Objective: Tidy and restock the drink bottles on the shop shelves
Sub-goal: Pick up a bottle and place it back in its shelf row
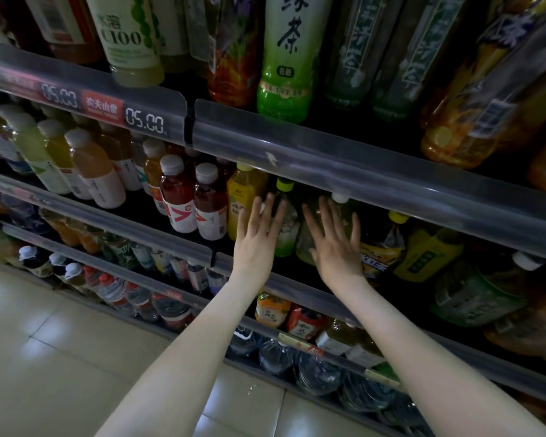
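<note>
Both my hands reach into the middle shelf with fingers spread and straight. My left hand (259, 234) lies in front of a yellow-labelled bottle (241, 200) and a green tea bottle with a lime cap (286, 216). My right hand (336, 244) covers a pale green bottle with a white cap (341, 200). Neither hand grips anything; whether the fingers touch the bottles is unclear. Two red drink bottles with white caps (178, 197) stand to the left of my hands. A dark iced tea bottle with a yellow cap (383, 244) stands to the right.
A clear price rail (360, 171) of the shelf above hangs just over my fingertips. Large tea bottles (284, 58) fill the top shelf. Water bottles (316, 370) line the lowest shelf. Pale tiled floor (60, 357) lies at the lower left.
</note>
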Available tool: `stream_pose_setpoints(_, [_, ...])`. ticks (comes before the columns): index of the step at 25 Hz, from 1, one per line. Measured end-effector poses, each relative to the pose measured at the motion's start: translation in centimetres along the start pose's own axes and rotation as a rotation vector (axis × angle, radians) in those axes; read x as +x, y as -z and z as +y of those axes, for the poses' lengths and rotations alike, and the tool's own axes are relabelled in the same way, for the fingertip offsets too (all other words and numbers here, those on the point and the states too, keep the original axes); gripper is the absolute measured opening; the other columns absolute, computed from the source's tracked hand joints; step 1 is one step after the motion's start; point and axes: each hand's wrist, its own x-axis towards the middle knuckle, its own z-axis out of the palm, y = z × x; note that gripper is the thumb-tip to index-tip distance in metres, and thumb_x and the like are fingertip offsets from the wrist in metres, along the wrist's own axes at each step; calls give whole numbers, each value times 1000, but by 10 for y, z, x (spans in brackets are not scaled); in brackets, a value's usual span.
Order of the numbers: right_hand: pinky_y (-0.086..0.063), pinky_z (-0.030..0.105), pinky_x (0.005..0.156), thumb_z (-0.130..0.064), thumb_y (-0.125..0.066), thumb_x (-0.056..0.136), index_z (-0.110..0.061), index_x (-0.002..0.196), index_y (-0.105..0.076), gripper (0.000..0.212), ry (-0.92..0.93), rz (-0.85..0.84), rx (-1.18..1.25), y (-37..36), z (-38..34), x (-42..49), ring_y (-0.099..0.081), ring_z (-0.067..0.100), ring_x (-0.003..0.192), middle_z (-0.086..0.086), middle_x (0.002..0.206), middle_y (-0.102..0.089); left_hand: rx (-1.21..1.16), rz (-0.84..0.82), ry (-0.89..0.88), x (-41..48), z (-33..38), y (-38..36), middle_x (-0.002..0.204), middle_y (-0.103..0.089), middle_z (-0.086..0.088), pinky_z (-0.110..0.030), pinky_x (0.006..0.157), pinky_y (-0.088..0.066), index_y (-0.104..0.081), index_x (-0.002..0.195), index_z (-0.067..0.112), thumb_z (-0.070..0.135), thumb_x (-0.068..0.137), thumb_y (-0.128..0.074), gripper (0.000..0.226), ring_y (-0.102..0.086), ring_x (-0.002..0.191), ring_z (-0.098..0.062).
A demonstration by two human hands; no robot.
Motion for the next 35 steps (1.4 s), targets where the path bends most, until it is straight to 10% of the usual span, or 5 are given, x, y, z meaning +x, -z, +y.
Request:
stream_pose_setpoints(4, [19, 48, 109, -11, -64, 86, -25, 153, 3, 95, 12, -106, -45, 0, 10, 2, 28, 18, 139, 5, 161, 8, -119, -98, 66, 14, 16, -4, 151, -25, -24, -46, 114, -17, -20, 147, 1, -4, 74, -64, 85, -24, 140, -39])
stream_pose_setpoints(12, [-11, 54, 113, -14, -74, 71, -24, 150, -25, 93, 27, 124, 28, 12, 44, -61, -18, 29, 142, 11, 155, -27, -85, -129, 107, -10, 96, -5, 152, -13, -31, -62, 108, -6, -16, 149, 4, 6, 70, -67, 94, -8, 141, -46])
stream_pose_setpoints(18, [-40, 55, 97, -12, -74, 73, -9, 135, -34, 74, -454, 423, 243, 29, 159, -149, -40, 36, 122, 22, 134, -45, -351, -194, -341, -21, 212, 5, 148, -27, -26, -56, 112, -17, -32, 139, 6, 12, 72, -68, 77, -22, 137, -40])
stream_pose_setpoints(23, [-30, 38, 114, -23, -74, 79, -21, 145, -23, 83, -793, 100, 667, 53, 214, -134, -33, 24, 137, 6, 147, -33, -371, -334, -416, 9, 283, -1, 150, -29, -23, -52, 115, -17, -21, 148, 5, 9, 76, -67, 86, -24, 140, -37])
stream_pose_setpoints(35, [-38, 23, 67, -47, -55, 82, -14, 100, -54, 37, -269, 353, 394, 51, 213, -210, -53, 20, 81, 3, 88, -57, -542, -389, -456, -15, 293, 3, 128, -49, -19, -40, 97, -43, -34, 135, 10, 39, 78, -63, 70, -40, 118, -28])
